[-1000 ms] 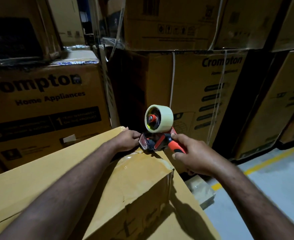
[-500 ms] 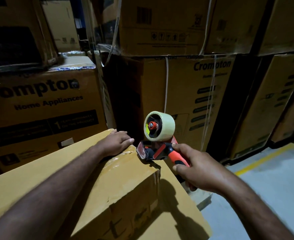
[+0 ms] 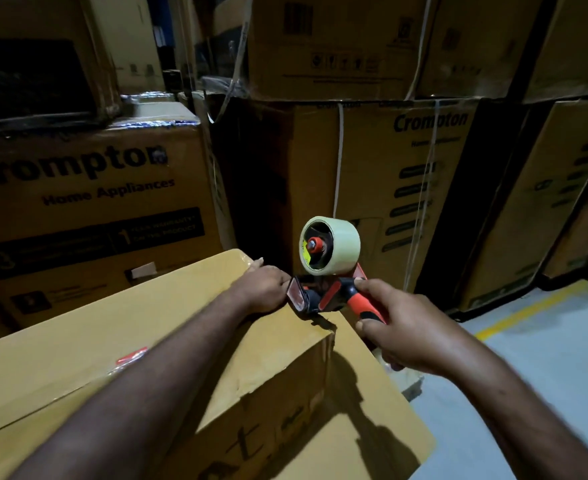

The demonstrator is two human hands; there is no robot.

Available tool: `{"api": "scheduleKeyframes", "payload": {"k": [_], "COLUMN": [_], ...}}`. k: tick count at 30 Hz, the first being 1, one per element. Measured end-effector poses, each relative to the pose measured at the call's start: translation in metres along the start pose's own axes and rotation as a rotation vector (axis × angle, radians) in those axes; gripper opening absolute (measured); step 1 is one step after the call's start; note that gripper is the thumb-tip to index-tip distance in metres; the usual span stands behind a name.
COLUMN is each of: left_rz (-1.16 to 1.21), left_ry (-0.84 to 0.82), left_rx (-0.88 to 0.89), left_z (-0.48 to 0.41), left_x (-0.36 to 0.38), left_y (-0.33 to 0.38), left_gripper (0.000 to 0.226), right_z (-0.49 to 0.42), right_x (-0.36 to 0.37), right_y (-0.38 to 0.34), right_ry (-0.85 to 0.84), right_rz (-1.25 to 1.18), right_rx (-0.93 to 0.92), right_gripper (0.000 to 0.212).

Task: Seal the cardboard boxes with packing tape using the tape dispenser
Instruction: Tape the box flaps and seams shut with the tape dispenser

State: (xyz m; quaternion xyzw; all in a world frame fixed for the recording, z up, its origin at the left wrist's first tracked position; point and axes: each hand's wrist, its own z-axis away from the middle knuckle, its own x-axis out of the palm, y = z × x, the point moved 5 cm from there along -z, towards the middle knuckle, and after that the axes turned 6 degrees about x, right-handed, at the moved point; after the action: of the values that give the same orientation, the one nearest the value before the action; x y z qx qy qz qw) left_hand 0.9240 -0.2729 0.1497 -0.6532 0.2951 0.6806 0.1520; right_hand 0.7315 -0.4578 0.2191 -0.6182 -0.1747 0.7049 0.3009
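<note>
Movement since a second ago is confined mostly to the left hand point(image 3: 263, 289). It is drawn away from the spot beside the dispenser's mouth and is now stretched over the far corner of the cardboard box point(image 3: 112, 341). Its fingers are laid out straight along the top toward 11 o'clock, and nothing is pinched. The tape dispenser point(image 3: 323, 294) is kept where it was, at the far right corner of the box top, at about 1 o'clock from the middle of the view. Its front plate is just beside the left knuckles. Its red-and-black handle is gripped by the right hand point(image 3: 403, 327), with the fingers curled round it. The tape roll point(image 3: 330, 245) is carried upright above the handle.

From this the run across the top is judged finished or nearly so. The strip is probably being pressed down at the corner before it is cut or carried over the edge. Whether the tape is already cut cannot be told.

"Crompton" and "Home Appliances" are printed on the side carton point(image 3: 88, 188) at 9 o'clock. Below them a large "3" and "1" are set in a dark band, whose small print is too blurred to be read. "Crompton" is repeated on the rear carton point(image 3: 372, 161) at 12 o'clock. Handling pictograms and a barcode are shown on the top carton point(image 3: 337, 46). Dark marks on the near side of the worked box cannot be read.
</note>
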Motion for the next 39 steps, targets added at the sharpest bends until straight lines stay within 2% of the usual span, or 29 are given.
{"api": "scheduleKeyframes", "payload": {"k": [7, 11, 15, 18, 20, 22, 24, 25, 34, 39], "left_rz": [-0.120, -0.081, -0.044, -0.077, -0.092, 0.109, 0.339, 0.379, 0.228, 0.229], "left_ry": [-0.107, -0.107, -0.123, -0.067, 0.034, 0.091, 0.058, 0.051, -0.040, -0.038], "left_rx": [-0.022, -0.067, -0.069, -0.093, -0.025, 0.040, 0.011, -0.011, -0.139, -0.138], "left_z": [-0.005, -0.004, -0.002, 0.000, 0.009, 0.020, 0.028, 0.028, 0.028, 0.032], "left_x": [-0.002, -0.007, -0.003, -0.006, -0.010, -0.006, 0.001, 0.003, 0.008, 0.002], "left_y": [-0.002, -0.001, 0.003, 0.009, 0.025, 0.043, 0.048, 0.046, 0.045, 0.057], "left_gripper": [0.044, 0.057, 0.058, 0.055, 0.044, 0.033, 0.029, 0.030, 0.028, 0.043], "right_z": [0.006, 0.036, 0.054, 0.055, 0.054, 0.052, 0.050, 0.049, 0.046, 0.069], "right_x": [0.000, -0.009, -0.006, -0.004, -0.005, -0.006, -0.006, -0.005, 0.008, 0.023], "right_y": [-0.001, 0.014, 0.023, 0.030, 0.034, 0.035, 0.035, 0.036, 0.057, 0.084], "right_ry": [-0.008, 0.004, 0.044, 0.055, 0.058, 0.058, 0.042, 0.032, 0.063, 0.072], "right_rz": [0.006, 0.054, 0.080, 0.024, 0.022, 0.037, 0.042, 0.035, -0.009, -0.064], "right_rx": [0.009, 0.015, 0.036, 0.031, 0.019, 0.005, -0.003, -0.009, -0.085, -0.094], "right_gripper": [0.062, 0.062, 0.062, 0.062, 0.062, 0.062, 0.062, 0.062, 0.067, 0.062]}}
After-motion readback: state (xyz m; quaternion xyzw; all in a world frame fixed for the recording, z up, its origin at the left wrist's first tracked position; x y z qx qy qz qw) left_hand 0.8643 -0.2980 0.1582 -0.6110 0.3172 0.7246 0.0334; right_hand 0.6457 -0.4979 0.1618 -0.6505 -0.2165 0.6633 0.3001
